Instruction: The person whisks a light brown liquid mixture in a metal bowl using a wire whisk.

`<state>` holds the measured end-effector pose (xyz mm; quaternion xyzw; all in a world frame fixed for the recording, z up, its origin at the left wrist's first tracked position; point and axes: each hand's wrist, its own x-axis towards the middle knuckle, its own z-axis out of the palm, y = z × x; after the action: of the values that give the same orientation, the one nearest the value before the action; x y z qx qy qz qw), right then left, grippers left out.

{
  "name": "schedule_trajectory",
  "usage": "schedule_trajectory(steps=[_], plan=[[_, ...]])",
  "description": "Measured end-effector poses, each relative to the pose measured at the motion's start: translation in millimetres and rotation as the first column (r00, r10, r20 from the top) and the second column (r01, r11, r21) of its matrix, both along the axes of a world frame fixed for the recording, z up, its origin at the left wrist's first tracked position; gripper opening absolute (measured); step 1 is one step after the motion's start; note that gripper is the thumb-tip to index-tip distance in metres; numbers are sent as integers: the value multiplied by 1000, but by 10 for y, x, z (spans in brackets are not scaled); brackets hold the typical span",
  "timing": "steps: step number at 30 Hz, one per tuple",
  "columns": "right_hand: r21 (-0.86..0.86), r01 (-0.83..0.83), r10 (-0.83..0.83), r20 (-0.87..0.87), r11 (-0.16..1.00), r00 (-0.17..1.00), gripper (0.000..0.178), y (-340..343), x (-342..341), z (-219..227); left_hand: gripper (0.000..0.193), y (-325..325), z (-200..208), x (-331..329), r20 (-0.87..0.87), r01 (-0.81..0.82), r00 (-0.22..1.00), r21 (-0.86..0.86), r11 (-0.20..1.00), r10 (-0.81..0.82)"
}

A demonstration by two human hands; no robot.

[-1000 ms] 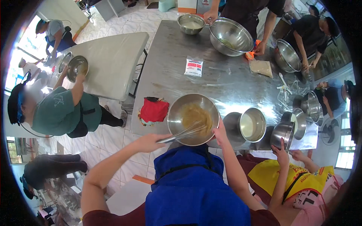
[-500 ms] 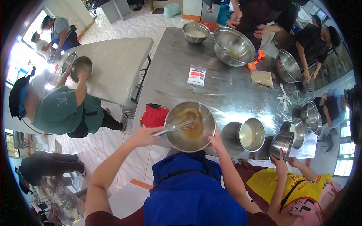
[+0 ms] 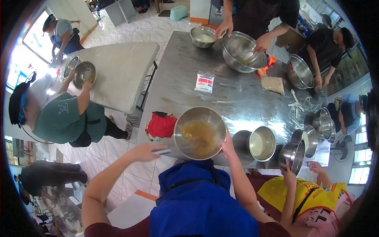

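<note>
The left hand (image 3: 144,152) has its fingers closed round the handle of a whisk (image 3: 177,147), whose wires sit in the brown batter inside a steel mixing bowl (image 3: 200,132) at the near edge of the steel surface (image 3: 237,98). The right hand (image 3: 228,145) grips the bowl's near right rim, fingers curled on it. Just left of the bowl lies a red cloth (image 3: 161,125). To the right stands a smaller bowl of pale liquid (image 3: 262,143). Farther off lies a white packet (image 3: 205,82), and beyond it another person's hands hold a large bowl (image 3: 243,51).
</note>
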<state>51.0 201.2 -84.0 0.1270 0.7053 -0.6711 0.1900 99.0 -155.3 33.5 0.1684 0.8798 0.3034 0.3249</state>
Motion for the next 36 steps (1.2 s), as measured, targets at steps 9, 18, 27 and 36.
schedule_trajectory(steps=[9,18,27,36], plan=[[-51,58,-56,29,997,998,93,-13,36,144,52,111,-5,-144,46,-32,998,7,999,32],[-157,56,-41,94,986,995,95,67,57,123,51,85,23,-248,95,-11,995,-3,1000,11],[-102,-10,13,35,995,999,95,149,87,-76,50,102,35,-319,39,73,997,-48,996,-71],[-152,155,-141,95,976,985,92,170,114,-243,51,606,377,-248,442,-53,896,2,999,47]])
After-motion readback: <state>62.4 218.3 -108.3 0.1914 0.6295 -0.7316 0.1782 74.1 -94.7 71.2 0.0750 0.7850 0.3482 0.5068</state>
